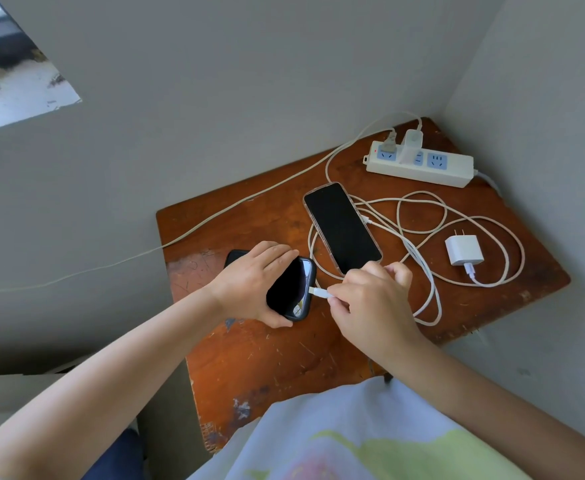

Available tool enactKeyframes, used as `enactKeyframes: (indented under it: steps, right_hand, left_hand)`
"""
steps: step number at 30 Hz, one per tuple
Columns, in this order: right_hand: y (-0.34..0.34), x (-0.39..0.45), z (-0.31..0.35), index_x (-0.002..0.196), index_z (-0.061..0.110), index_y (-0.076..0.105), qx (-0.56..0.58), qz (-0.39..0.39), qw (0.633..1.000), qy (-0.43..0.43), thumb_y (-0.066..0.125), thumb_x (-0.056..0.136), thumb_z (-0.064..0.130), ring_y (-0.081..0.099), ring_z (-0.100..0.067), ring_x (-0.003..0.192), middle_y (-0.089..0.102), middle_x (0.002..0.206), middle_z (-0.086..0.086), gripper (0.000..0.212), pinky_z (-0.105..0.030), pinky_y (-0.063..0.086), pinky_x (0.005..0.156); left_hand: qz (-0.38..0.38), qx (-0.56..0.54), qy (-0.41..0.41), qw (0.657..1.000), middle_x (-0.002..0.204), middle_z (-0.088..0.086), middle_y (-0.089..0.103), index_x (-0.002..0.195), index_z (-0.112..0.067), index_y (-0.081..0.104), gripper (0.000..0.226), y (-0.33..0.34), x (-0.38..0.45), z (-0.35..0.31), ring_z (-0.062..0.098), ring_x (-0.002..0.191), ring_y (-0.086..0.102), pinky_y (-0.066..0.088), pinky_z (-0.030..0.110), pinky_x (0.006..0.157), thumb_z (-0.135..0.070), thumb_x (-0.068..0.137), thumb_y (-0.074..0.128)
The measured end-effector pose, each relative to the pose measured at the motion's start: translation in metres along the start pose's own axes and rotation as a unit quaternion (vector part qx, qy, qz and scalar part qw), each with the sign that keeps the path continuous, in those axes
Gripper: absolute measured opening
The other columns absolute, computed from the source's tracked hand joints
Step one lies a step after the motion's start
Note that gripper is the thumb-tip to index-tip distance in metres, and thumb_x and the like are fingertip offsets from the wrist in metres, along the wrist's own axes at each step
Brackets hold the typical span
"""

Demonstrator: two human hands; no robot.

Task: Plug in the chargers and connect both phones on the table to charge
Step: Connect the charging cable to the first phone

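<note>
My left hand (253, 284) grips a dark-cased phone (292, 289), tilting its near end up off the wooden table (266, 362). My right hand (370, 301) pinches a white cable connector (318, 292), whose tip touches the phone's end. A second phone (343, 226) in a clear case lies screen up behind, nothing plugged into it that I can see. One white charger (411, 142) sits in the power strip (422, 164). Another white charger (463, 251) lies loose on the table, prongs up, its cable (485, 284) attached.
White cables coil in loops (422, 209) across the table's right half, between the phones and the loose charger. A grey plug (389, 143) occupies the strip's left socket; its cord (197, 230) runs off the table's left edge. Walls close in behind and to the right.
</note>
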State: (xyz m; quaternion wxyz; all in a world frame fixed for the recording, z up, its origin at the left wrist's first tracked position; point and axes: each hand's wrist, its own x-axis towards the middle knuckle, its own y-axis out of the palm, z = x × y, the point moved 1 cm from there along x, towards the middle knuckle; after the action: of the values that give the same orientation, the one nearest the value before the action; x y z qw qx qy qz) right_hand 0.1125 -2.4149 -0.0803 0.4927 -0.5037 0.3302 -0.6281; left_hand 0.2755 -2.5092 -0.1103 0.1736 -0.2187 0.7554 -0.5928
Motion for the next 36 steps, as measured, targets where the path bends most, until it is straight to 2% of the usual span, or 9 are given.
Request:
enactKeyframes:
  steps: [12,30,36]
  right_hand:
    - [0.001,-0.002,0.000,0.059,0.014,0.076,0.000,0.021,1.000,0.020,0.089,0.049,0.012,0.066,-0.018,0.057,0.071,0.054,-0.003,0.017,-0.041,0.052,0.066]
    - [-0.006,-0.001,0.005,0.048,0.013,0.072,-0.020,0.058,0.998,0.023,0.092,0.041,0.010,0.066,-0.020,0.055,0.068,0.047,-0.004,0.021,-0.044,0.054,0.063]
    - [-0.005,0.001,0.003,0.049,0.013,0.072,-0.026,0.051,0.998,0.012,0.091,0.042,0.011,0.066,-0.019,0.055,0.068,0.048,-0.003,0.021,-0.045,0.054,0.065]
  left_hand:
    - [-0.011,0.011,0.003,1.000,0.102,0.023,0.067,0.109,0.006,0.058,0.091,0.000,-0.002,-0.002,0.040,0.093,0.063,0.055,0.044,0.071,-0.051,0.043,0.084]
    - [-0.031,0.031,0.017,0.999,0.099,0.018,0.068,0.107,0.003,0.060,0.093,0.004,0.001,-0.011,0.034,0.090,0.065,0.056,0.036,0.070,-0.055,0.038,0.083]
    - [-0.038,0.018,0.005,0.999,0.101,0.020,0.068,0.108,0.005,0.059,0.092,0.006,0.002,-0.011,0.037,0.092,0.064,0.055,0.041,0.073,-0.052,0.040,0.084]
